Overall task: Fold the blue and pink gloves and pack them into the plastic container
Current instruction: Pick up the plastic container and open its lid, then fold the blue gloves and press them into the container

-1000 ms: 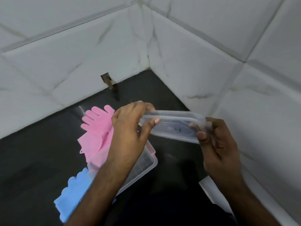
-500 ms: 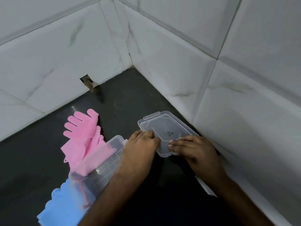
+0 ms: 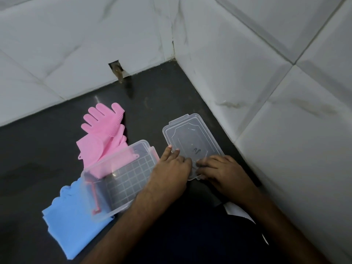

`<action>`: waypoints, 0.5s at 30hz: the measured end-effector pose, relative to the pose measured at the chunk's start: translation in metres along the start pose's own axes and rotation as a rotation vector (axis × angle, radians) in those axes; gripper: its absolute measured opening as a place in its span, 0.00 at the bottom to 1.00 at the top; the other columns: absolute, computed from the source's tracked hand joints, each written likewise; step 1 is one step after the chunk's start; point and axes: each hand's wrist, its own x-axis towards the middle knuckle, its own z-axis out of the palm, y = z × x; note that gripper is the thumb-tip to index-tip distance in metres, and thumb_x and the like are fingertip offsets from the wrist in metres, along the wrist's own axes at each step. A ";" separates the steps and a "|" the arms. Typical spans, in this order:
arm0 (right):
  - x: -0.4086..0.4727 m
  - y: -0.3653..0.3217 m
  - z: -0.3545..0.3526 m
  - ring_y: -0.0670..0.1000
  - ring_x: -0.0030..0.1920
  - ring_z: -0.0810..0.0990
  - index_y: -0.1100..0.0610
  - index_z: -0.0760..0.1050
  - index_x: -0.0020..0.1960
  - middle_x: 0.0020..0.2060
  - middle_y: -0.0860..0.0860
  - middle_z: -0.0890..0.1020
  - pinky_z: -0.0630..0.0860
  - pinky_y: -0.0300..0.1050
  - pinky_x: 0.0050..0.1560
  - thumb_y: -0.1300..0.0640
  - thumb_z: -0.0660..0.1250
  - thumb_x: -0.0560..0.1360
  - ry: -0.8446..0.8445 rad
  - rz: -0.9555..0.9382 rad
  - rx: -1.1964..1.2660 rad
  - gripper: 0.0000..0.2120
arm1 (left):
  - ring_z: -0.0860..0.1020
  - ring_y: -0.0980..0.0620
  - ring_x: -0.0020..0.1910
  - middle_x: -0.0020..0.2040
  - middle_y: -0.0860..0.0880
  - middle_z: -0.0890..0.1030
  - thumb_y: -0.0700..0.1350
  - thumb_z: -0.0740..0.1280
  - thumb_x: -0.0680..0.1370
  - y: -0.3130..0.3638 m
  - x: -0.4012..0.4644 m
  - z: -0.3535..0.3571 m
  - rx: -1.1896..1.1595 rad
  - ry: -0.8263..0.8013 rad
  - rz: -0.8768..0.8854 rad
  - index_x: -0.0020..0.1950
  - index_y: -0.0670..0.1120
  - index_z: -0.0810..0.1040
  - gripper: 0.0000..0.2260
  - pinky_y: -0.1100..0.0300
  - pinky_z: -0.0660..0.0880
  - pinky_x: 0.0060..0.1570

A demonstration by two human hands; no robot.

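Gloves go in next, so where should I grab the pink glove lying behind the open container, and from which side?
Probably the pink glove's broad cuff, coming from the left. Its fingers fan toward the back wall, while the cuff end runs toward the clear container, which sits over part of it and blocks the right. The left hand and right hand rest on the lid, so either must come over.

A glossy black desk point(image 3: 47, 141) meets two white marble-veined tiled walls point(image 3: 247, 73) in a corner; small broken hole point(image 3: 116, 70) at one wall's base.
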 end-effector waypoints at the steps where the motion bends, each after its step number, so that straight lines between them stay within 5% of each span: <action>1: 0.004 -0.005 -0.005 0.50 0.59 0.80 0.47 0.83 0.55 0.59 0.44 0.83 0.73 0.47 0.54 0.48 0.63 0.77 0.016 0.009 0.016 0.13 | 0.60 0.45 0.81 0.77 0.44 0.72 0.48 0.58 0.85 -0.002 -0.005 -0.002 -0.017 0.049 -0.022 0.77 0.46 0.67 0.20 0.47 0.40 0.80; 9: 0.046 -0.073 -0.037 0.49 0.60 0.78 0.51 0.81 0.63 0.62 0.46 0.82 0.74 0.48 0.55 0.53 0.61 0.81 0.111 -0.007 0.071 0.14 | 0.57 0.47 0.82 0.81 0.47 0.66 0.52 0.59 0.84 -0.036 -0.064 -0.015 -0.158 0.236 -0.227 0.81 0.48 0.64 0.24 0.50 0.44 0.81; 15: 0.067 -0.137 -0.038 0.49 0.62 0.77 0.51 0.80 0.65 0.64 0.46 0.81 0.72 0.48 0.57 0.52 0.62 0.82 0.072 -0.078 0.102 0.14 | 0.70 0.43 0.77 0.74 0.45 0.75 0.51 0.67 0.82 -0.071 -0.127 -0.018 -0.292 0.381 -0.396 0.74 0.46 0.75 0.21 0.47 0.56 0.79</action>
